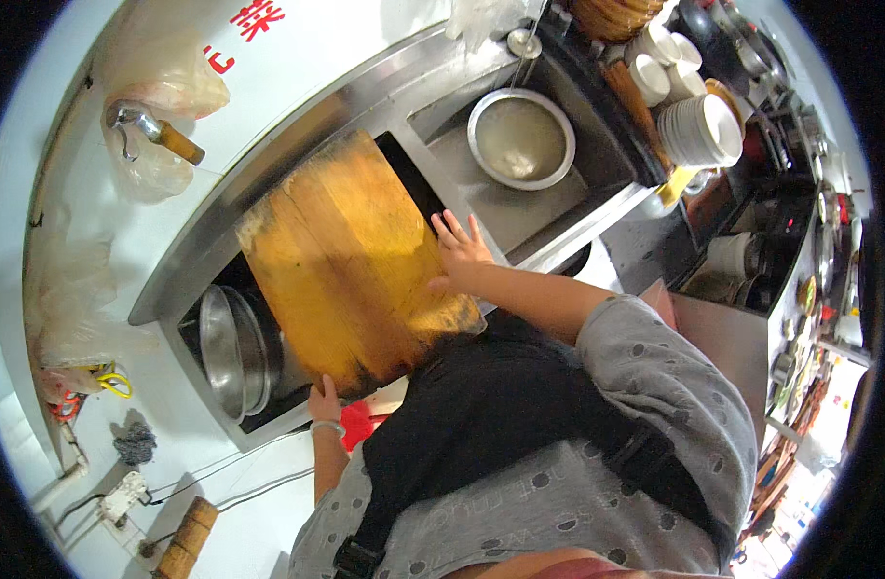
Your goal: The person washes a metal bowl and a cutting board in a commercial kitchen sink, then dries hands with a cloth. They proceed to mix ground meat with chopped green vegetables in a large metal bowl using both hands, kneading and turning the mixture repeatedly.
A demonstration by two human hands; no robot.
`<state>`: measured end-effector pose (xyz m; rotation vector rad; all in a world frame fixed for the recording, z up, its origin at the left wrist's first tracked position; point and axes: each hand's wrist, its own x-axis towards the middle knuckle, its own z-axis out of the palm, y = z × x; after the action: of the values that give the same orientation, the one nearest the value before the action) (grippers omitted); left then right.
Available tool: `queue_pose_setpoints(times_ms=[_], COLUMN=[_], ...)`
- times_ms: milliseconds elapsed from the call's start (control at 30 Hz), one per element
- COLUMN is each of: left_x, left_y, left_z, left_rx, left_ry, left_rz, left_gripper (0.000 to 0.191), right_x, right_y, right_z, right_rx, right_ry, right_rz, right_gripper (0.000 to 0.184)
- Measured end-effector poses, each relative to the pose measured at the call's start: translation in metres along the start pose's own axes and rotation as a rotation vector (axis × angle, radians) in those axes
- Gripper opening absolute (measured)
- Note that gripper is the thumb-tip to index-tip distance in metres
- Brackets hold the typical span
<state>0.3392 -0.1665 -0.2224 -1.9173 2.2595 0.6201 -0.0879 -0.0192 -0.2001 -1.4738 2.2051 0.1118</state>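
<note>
A worn wooden cutting board (341,253) lies tilted across a stainless-steel sink (189,326) in front of me, with dark stains along its near edge. At the board's near left corner, my left hand (325,402) grips the edge; some of its fingers are hidden. My right hand (462,250) rests at the board's right edge, fingers spread and nothing held in it. Metal basins (236,347) stand tilted left of the board, inside the same sink. To the right, a round metal bowl (473,141) of cloudy water sits in another basin, with something pale in it.
Stacked white bowls (692,134) stand beyond the right basin, near a woven basket (616,18). Plastic bags (156,94) and a wooden-handled peeler or similar tool (171,137) hang on the left wall. A power strip (124,496), cords and a steel scrubber (134,440) are at lower left.
</note>
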Motion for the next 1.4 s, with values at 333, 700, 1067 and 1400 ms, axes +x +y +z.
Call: queue_pose_setpoints(times_ms=[333,700,1067,1400], left_x=[-0.018,-0.08,-0.095,-0.072], left_y=[-0.005,0.071,0.061,0.116], left_z=[-0.018,-0.008,0.012,0.032], left_rx=[0.047,0.002,-0.025,-1.359], left_ry=[-0.155,0.019,0.069,-0.237], left_rz=[-0.024,0.038,0.068,-0.975], left_gripper=[0.072,0.094,0.089,0.08], right_x=[0.055,0.171,0.087,0.04], right_y=[-0.008,-0.013,0.011,0.157], right_z=[0.046,-0.013,-0.069,-0.112], right_rx=[-0.002,0.008,-0.192,0.195], right_ry=[0.059,0.096,0.19,0.79], right_rz=[-0.454,-0.064,-0.298,0.127], right_gripper=[0.039,0.095,0.08,0.091])
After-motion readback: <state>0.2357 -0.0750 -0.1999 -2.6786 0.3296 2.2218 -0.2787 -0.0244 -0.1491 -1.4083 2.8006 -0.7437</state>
